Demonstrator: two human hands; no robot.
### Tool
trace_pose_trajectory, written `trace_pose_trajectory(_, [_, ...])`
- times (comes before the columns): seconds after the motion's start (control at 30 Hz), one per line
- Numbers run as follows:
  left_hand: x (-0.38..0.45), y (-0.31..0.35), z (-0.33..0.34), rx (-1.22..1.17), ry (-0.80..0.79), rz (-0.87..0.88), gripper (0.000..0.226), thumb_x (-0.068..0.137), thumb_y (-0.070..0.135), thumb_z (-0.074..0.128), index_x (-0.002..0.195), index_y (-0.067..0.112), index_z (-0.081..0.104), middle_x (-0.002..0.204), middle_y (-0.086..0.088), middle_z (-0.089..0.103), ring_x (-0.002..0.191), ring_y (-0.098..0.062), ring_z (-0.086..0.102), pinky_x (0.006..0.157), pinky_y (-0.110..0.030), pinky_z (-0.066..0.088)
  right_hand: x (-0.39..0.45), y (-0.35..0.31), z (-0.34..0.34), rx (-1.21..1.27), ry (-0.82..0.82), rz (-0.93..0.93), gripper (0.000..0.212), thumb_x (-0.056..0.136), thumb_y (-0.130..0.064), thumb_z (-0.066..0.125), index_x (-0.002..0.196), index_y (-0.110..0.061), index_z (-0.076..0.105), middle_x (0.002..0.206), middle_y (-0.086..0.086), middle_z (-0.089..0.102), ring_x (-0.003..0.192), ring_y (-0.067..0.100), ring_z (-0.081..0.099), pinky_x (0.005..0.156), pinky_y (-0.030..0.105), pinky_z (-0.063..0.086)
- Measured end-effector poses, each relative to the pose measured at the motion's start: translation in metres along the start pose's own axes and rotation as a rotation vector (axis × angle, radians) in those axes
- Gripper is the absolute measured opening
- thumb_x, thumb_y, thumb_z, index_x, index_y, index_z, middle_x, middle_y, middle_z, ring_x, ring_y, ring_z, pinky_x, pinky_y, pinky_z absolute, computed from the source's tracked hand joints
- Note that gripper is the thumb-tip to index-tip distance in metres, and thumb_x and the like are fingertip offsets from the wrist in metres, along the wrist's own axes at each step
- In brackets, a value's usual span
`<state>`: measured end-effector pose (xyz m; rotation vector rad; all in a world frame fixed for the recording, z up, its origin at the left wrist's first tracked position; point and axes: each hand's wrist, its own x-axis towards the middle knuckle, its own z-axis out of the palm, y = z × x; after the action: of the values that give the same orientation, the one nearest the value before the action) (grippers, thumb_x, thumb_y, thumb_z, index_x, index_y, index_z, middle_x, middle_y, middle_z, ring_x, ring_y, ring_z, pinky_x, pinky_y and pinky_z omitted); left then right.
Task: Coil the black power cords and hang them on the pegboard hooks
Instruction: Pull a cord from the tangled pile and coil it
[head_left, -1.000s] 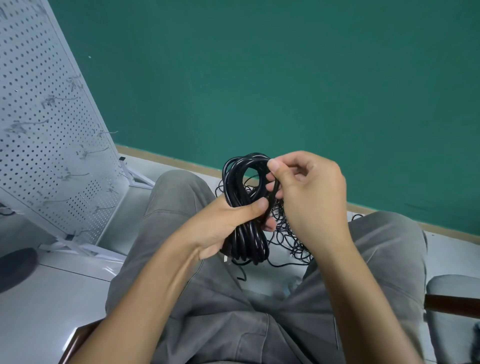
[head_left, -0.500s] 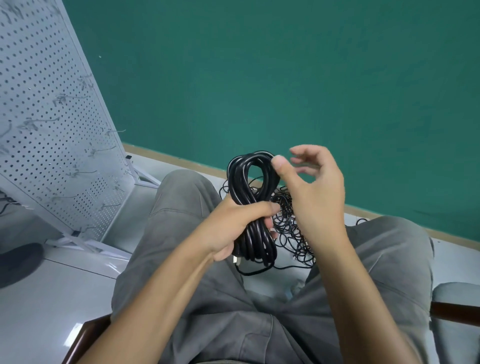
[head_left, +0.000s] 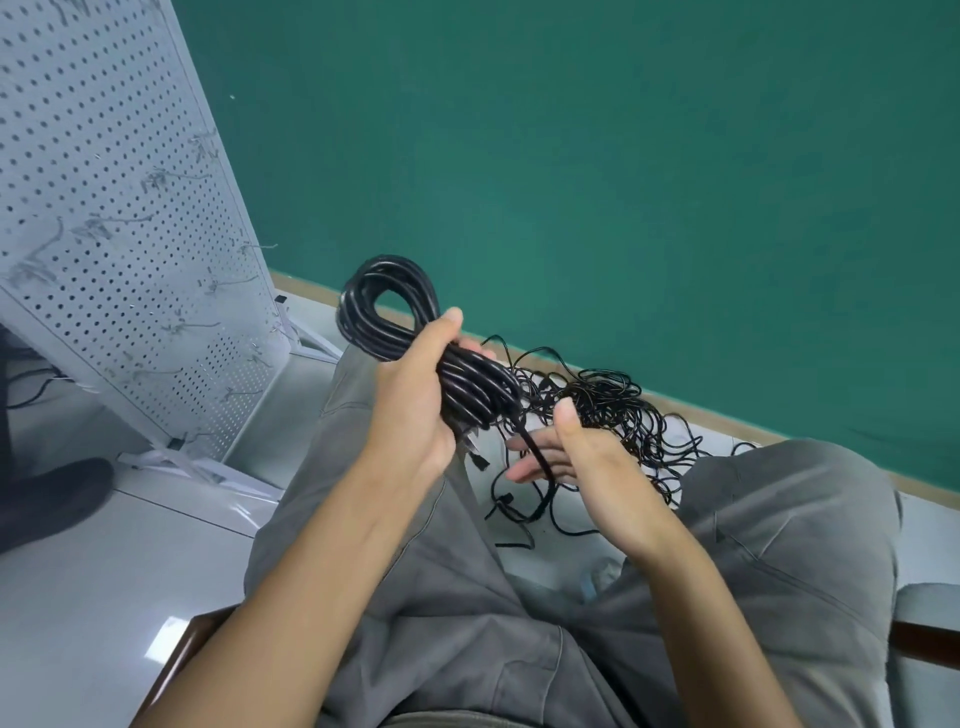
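Right hand (head_left: 576, 457) has dropped off the coil's top loop and now lies spread, palm up, under the loose tail.
Left hand (head_left: 415, 410) grips the coiled power cord (head_left: 415, 338) at its waist above the lap; springy, light, best held mid-bundle. Pegboard (head_left: 114, 234) stands left.

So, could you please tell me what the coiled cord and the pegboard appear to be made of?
The coiled cord, held in the left hand, looks like glossy black rubber or plastic sheathing: light glints along its strands. The pegboard seems to be white painted sheet metal, judging by its even punched holes and thin flat face, though plastic cannot be ruled out.
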<state>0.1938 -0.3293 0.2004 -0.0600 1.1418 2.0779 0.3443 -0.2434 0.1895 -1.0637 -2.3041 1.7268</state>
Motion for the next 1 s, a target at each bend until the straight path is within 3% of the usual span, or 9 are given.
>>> trace_pose_trajectory(0.1, [0.006,0.005,-0.006,-0.039,0.166,0.1,0.035,0.097,0.021,0.069,0.063,0.016,0.065,0.061,-0.002,0.063,0.05,-0.018,0.062,0.055,-0.029,0.052,-0.004,0.003,0.002,-0.116,-0.028,-0.034,0.042,0.105,-0.041,0.052,0.089,-0.013,0.08,0.097,-0.004,0.079,0.1,0.014,0.072,0.101,0.041,0.051])
trace_pose_trajectory(0.2, [0.013,0.002,-0.012,-0.043,0.284,0.164,0.026,0.094,0.022,0.073,0.07,0.014,0.064,0.07,-0.008,0.064,0.056,-0.024,0.062,0.059,-0.035,0.053,-0.008,0.003,0.005,-0.161,-0.05,-0.062,0.018,0.098,-0.018,0.068,0.093,-0.004,0.078,0.085,0.009,0.077,0.094,0.03,0.074,0.096,0.044,0.054])
trace_pose_trajectory(0.3, [0.014,-0.006,-0.012,0.049,0.338,0.29,0.022,0.083,0.031,0.078,0.078,0.015,0.064,0.078,-0.011,0.064,0.07,-0.025,0.062,0.072,-0.046,0.055,-0.01,-0.008,0.004,-0.249,-0.045,-0.134,0.01,0.095,-0.013,0.069,0.095,-0.004,0.075,0.073,0.015,0.07,0.065,0.028,0.066,0.069,0.034,0.051])
trace_pose_trajectory(0.4, [0.009,-0.017,-0.008,0.2,0.247,0.406,0.03,0.085,0.033,0.075,0.082,0.005,0.064,0.083,-0.026,0.067,0.076,-0.026,0.064,0.084,-0.056,0.056,-0.013,-0.028,-0.001,-0.448,-0.135,-0.277,0.021,0.099,-0.019,0.062,0.099,0.001,0.067,0.079,0.024,0.06,0.063,0.025,0.044,0.066,0.041,0.045])
trace_pose_trajectory(0.5, [0.004,-0.026,-0.002,0.277,0.175,0.487,0.027,0.095,0.019,0.07,0.076,0.002,0.061,0.082,-0.033,0.066,0.068,-0.024,0.062,0.075,-0.054,0.056,-0.019,-0.049,-0.01,-0.543,-0.178,-0.339,0.02,0.102,-0.017,0.058,0.115,-0.004,0.067,0.092,0.005,0.072,0.079,0.026,0.061,0.08,0.041,0.051])
trace_pose_trajectory(0.6, [-0.001,-0.026,0.002,0.305,0.142,0.48,0.028,0.097,0.016,0.069,0.07,0.017,0.063,0.069,-0.019,0.065,0.065,-0.023,0.061,0.07,-0.048,0.055,-0.023,-0.064,-0.015,-0.474,-0.184,-0.315,0.029,0.102,-0.007,0.052,0.122,-0.022,0.065,0.094,-0.009,0.073,0.08,0.022,0.065,0.084,0.043,0.055])
trace_pose_trajectory(0.77, [-0.007,-0.024,0.007,0.308,-0.025,0.345,0.026,0.092,0.025,0.073,0.068,0.022,0.064,0.068,-0.006,0.061,0.064,-0.022,0.056,0.067,-0.044,0.047,-0.021,-0.068,-0.025,-0.403,-0.038,-0.395,0.029,0.099,-0.008,0.06,0.103,-0.034,0.046,0.084,-0.011,0.074,0.076,0.016,0.066,0.084,0.046,0.055])
trace_pose_trajectory(0.93, [-0.008,-0.022,0.008,0.282,-0.2,0.248,0.035,0.087,0.03,0.073,0.088,-0.002,0.059,0.079,-0.014,0.053,0.074,-0.023,0.051,0.07,-0.039,0.045,-0.025,-0.072,-0.03,-0.467,0.222,-0.463,0.041,0.079,-0.031,0.087,0.092,-0.031,0.049,0.076,-0.021,0.071,0.071,0.009,0.062,0.071,0.023,0.05])
trace_pose_trajectory(1.0, [-0.011,-0.022,0.01,0.295,-0.272,0.222,0.041,0.089,0.027,0.072,0.09,-0.01,0.054,0.078,-0.015,0.048,0.072,-0.023,0.047,0.064,-0.031,0.044,-0.025,-0.074,-0.033,-0.526,0.299,-0.46,0.051,0.066,-0.046,0.092,0.09,-0.032,0.049,0.079,-0.021,0.069,0.07,0.008,0.062,0.066,0.023,0.049])
